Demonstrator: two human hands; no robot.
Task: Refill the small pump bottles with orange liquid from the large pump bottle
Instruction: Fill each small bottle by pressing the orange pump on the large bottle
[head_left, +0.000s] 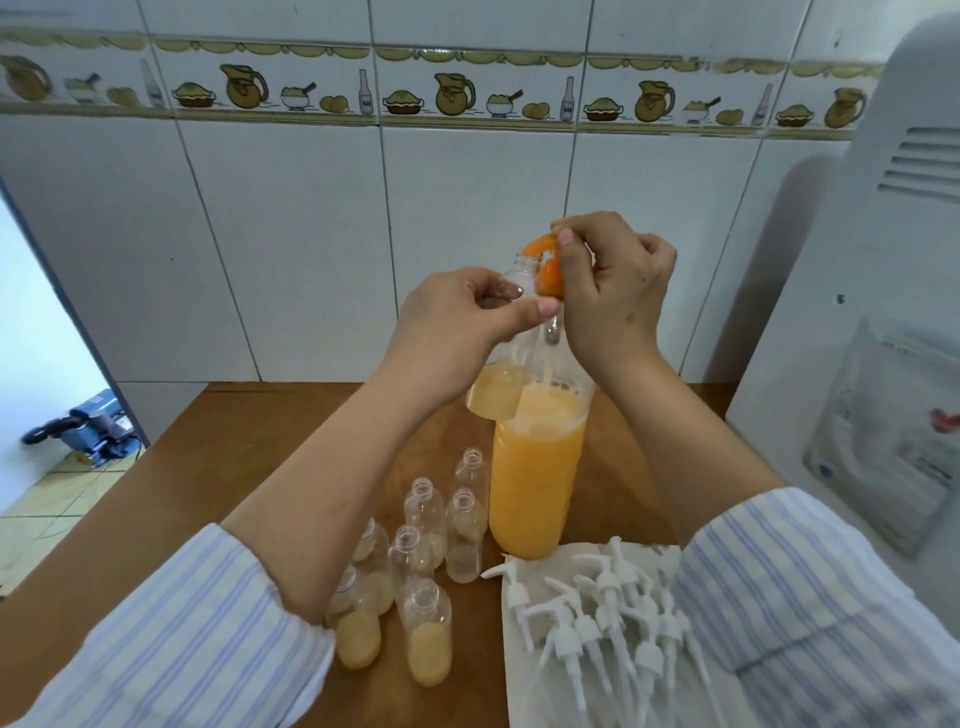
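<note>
Nearest, at 5 o'clock, white pump heads lie heaped on a white paper sheet that runs off the bottom edge. At 7 o'clock, a cluster of small clear bottles, capless and upright; some hold pale orange liquid at the bottom, others look near empty. The left forearm crosses over the left part of the cluster and hides some of it.

Both striped sleeves are pushed up, forearms rising from the bottom corners and converging at centre.

Large bottle stands on the brown table just past the small ones, centre frame, filled about halfway with orange liquid. Bare tabletop lies open toward 9 o'clock up to the left table edge; a white appliance crowds the right side at 3 o'clock.

Left hand, fingers curled, grips a small bottle tilted, neck up toward 1 o'clock, its base touching or overlapping the large bottle's upper part. Pale orange liquid sits in its lower end.

Right hand, above the large bottle, fingers closed, pinches the orange pump top at the small bottle's mouth; the pump tube hangs down into the large bottle.

Far: tiled wall closes off the table's back edge at 12 o'clock.
</note>
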